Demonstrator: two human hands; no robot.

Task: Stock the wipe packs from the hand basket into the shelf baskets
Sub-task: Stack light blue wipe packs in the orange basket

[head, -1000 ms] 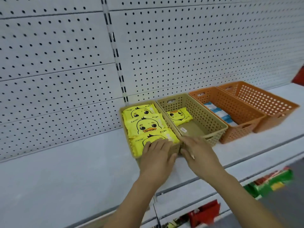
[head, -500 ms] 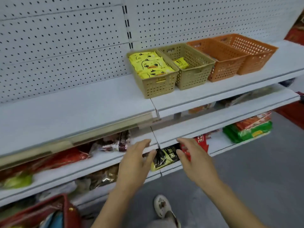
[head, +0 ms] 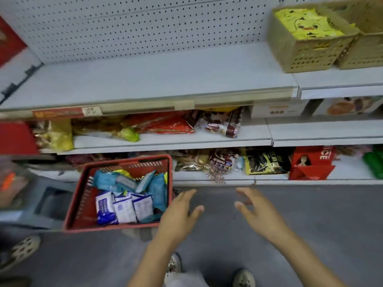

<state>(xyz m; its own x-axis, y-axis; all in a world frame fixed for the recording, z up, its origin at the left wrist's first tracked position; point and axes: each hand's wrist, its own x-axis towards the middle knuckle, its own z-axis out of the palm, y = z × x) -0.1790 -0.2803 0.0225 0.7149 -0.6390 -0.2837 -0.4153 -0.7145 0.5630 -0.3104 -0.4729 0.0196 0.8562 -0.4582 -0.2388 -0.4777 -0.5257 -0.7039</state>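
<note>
- Low at the foot of the shelving, left of my feet, the red hand basket sat with its load of wipe packs: white-and-blue ones at the front, teal packs heaped behind them.
- My left hand hovered just beside the basket's right wall, its grip wide, fingers spread and holding nothing. My right hand hung further right over the grey floor, grip equally wide and holding nothing.
- Up on the top shelf, at the right, the tan shelf basket was already full of yellow duck packs. Its tan neighbour was cut off by the frame, so I could not tell its fill.
- I judged the step in hand to be the reach for the next packs. To do it well, I would bring the left hand over the rim from above and close on a flat stack of like packs, not one loose corner.
- Soft pouches slide, I reckoned, so a firm pinch across the stack's width seemed wise.
</note>
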